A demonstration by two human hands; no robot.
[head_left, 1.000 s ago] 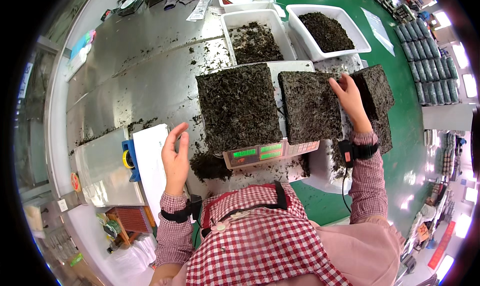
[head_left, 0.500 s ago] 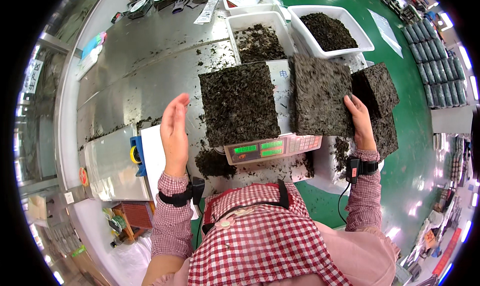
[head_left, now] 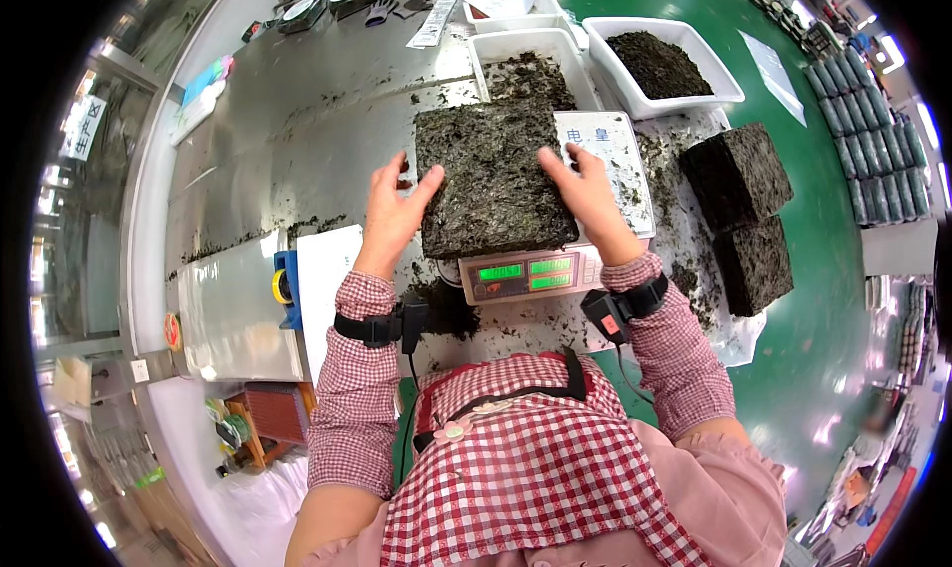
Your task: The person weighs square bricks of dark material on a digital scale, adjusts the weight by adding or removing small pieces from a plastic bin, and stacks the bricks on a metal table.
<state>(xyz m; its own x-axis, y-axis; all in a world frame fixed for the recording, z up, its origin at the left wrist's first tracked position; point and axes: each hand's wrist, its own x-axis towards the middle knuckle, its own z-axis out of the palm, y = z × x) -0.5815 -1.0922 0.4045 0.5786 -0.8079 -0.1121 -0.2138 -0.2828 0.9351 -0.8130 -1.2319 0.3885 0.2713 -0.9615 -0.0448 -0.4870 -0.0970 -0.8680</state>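
A square stack of dried seaweed sheets (head_left: 496, 180), dark and rough on top, lies over the left part of a white weighing scale (head_left: 613, 165). My left hand (head_left: 395, 210) is at its left edge, thumb on the top face and fingers down along the outside. At the right edge my right hand (head_left: 587, 195) holds it likewise, thumb over the top. The seaweed's underside is hidden, so how it rests on what lies below cannot be made out. The scale's lit green display (head_left: 526, 272) shows just in front of the stack.
Two more thick seaweed blocks (head_left: 744, 175) sit at the right edge of the metal table (head_left: 297, 121). Behind the scale stand white tubs (head_left: 625, 96) with seaweed scraps. A tape dispenser (head_left: 288, 287) is on the left. Loose crumbs litter the table.
My right hand has brought its seaweed stack leftward onto the one at the scale's left side. My left hand has come in to that stack's left edge. The scale's right part is uncovered.
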